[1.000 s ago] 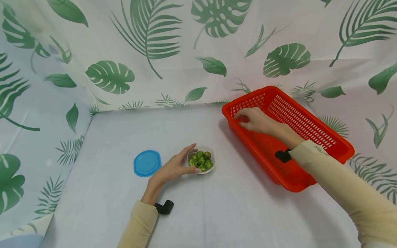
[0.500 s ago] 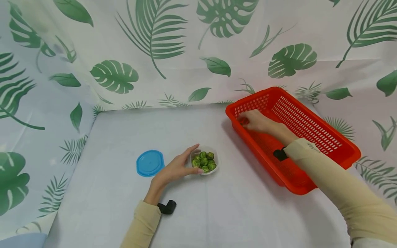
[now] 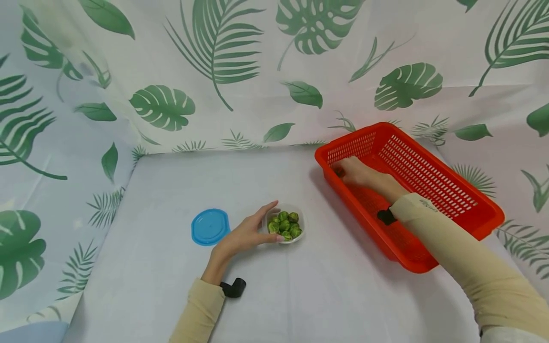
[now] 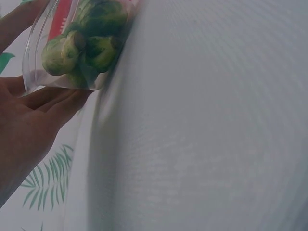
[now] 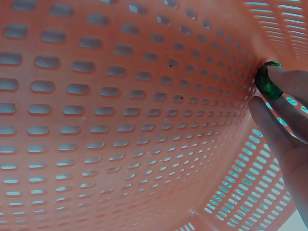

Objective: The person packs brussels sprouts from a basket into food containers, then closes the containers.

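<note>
My left hand [image 3: 246,234] holds a small clear plastic tub [image 3: 303,223] on the table, thumb on the near side and fingers at the far side. Several Brussels sprouts [image 3: 285,226] fill it; in the left wrist view, sprouts [image 4: 62,54] show through its clear wall. Down inside the far-left end of a red slotted basket [image 3: 362,220] is my right hand [image 3: 359,172]. Its thumb and fingers pinch one Brussels sprout [image 5: 268,83], close to the basket's wall. In the head view that sprout is mostly covered by the hand.
A blue lid [image 3: 210,227] lies flat to the left of the tub. Behind the white-covered table [image 3: 266,295] hangs a leaf-print curtain [image 3: 240,85], which also runs along both sides. The basket's raised rim surrounds my right hand.
My right hand has reached lower into the basket, and its fingers have closed on a sprout. The left hand stays on the tub. The head view has shifted slightly.
</note>
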Motion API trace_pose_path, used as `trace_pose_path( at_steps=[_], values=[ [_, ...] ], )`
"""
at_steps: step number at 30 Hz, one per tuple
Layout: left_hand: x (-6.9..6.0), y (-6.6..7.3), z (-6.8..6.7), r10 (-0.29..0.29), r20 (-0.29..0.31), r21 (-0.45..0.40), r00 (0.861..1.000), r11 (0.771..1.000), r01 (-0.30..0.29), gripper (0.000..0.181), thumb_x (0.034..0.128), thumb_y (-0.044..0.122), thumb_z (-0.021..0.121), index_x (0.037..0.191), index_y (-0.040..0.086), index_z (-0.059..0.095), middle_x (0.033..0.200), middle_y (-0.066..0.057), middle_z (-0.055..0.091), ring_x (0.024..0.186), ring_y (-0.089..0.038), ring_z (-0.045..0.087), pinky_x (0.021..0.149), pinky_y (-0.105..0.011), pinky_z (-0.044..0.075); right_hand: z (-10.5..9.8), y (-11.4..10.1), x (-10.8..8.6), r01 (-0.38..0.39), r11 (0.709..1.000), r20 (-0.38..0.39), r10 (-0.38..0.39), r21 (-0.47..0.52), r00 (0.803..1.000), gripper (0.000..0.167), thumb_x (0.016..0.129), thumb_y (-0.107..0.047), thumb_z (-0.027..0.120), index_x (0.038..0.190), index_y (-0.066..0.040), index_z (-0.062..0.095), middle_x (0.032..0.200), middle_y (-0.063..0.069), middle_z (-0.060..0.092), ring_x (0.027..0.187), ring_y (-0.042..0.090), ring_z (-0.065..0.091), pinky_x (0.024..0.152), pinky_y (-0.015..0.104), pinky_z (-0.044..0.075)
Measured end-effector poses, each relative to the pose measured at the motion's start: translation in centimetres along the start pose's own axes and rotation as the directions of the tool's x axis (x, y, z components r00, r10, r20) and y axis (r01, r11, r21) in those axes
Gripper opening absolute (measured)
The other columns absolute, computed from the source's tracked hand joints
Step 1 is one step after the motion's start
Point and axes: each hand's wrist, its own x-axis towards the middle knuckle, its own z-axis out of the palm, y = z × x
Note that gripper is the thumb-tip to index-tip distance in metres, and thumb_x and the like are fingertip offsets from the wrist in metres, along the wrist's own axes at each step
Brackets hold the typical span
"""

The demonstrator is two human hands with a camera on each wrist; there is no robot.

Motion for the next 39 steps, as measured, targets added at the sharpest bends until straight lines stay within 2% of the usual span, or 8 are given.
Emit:
trace_pose_path(
  at_steps=[5, 10, 18, 27, 32, 39],
  values=[
    [-0.1, 0.2, 0.2, 0.005, -0.001, 0.004, 1.0, 1.0, -0.005, 0.096, 0.0911, 0.042, 0.078, 0.166, 0.026, 0.02, 0.164, 0.001, 0.039, 0.157, -0.026, 0.025, 0.124, -0.058, 0.026, -0.1, 0.1, -0.3, 0.005, 1.0, -0.011, -0.006, -0.024, 1.0, 0.03, 0.085, 0.01, 0.062, 0.112, 0.004, 0.073, 0.097, 0.014, 0.073, 0.086, 0.027, 0.063, 0.087, 0.05, 0.059],
    [-0.1, 0.3, 0.2, 0.009, 0.0, 0.013, 1.0, 1.0, -0.009, 0.096, 0.0916, 0.041, 0.078, 0.166, 0.025, 0.02, 0.165, -0.001, 0.039, 0.157, -0.029, 0.025, 0.123, -0.059, 0.026, -0.5, -0.3, -0.7, -0.023, 1.0, -0.003, 0.023, -0.009, 1.0, 0.031, 0.088, 0.007, 0.067, 0.118, 0.004, 0.072, 0.104, 0.017, 0.074, 0.091, 0.031, 0.067, 0.09, 0.052, 0.059],
    [0.1, 0.3, 0.3, 0.003, -0.003, 0.013, 1.0, 1.0, -0.003, 0.096, 0.0913, 0.041, 0.078, 0.166, 0.025, 0.021, 0.165, -0.001, 0.038, 0.157, -0.03, 0.022, 0.124, -0.06, 0.024, -1.4, -1.1, -1.7, -0.077, 0.997, -0.034, 0.077, -0.01, 0.996, 0.028, 0.09, 0.005, 0.07, 0.118, 0.003, 0.073, 0.108, 0.019, 0.075, 0.098, 0.034, 0.071, 0.094, 0.054, 0.057],
    [-0.1, 0.2, 0.3, -0.01, 0.003, 0.016, 1.0, 1.0, 0.01, 0.095, 0.0916, 0.04, 0.078, 0.166, 0.026, 0.02, 0.165, -0.001, 0.039, 0.158, -0.03, 0.022, 0.124, -0.06, 0.024, -2.3, -2.3, -3.1, -0.117, 0.992, -0.085, 0.114, -0.035, 0.99, 0.024, 0.089, 0.002, 0.075, 0.113, -0.001, 0.076, 0.102, 0.014, 0.076, 0.092, 0.029, 0.068, 0.088, 0.05, 0.059],
    [-0.2, 0.3, 0.1, -0.005, 0.001, 0.018, 1.0, 1.0, 0.005, 0.095, 0.0919, 0.039, 0.078, 0.166, 0.025, 0.02, 0.165, -0.002, 0.038, 0.158, -0.03, 0.022, 0.124, -0.061, 0.024, -2.8, -2.7, -3.9, -0.138, 0.99, -0.099, 0.135, -0.027, 0.986, 0.028, 0.089, 0.002, 0.075, 0.117, 0.0, 0.075, 0.106, 0.015, 0.075, 0.095, 0.03, 0.065, 0.088, 0.049, 0.06],
    [-0.2, 0.3, 0.0, -0.004, 0.003, 0.019, 1.0, 1.0, 0.004, 0.095, 0.0916, 0.039, 0.079, 0.166, 0.026, 0.021, 0.167, -0.001, 0.035, 0.158, -0.03, 0.019, 0.124, -0.06, 0.023, -3.2, -3.4, -5.0, -0.1, 0.995, -0.123, 0.096, -0.029, 0.988, 0.027, 0.087, 0.002, 0.077, 0.114, 0.001, 0.075, 0.103, 0.015, 0.076, 0.092, 0.029, 0.067, 0.086, 0.049, 0.06]
  ],
)
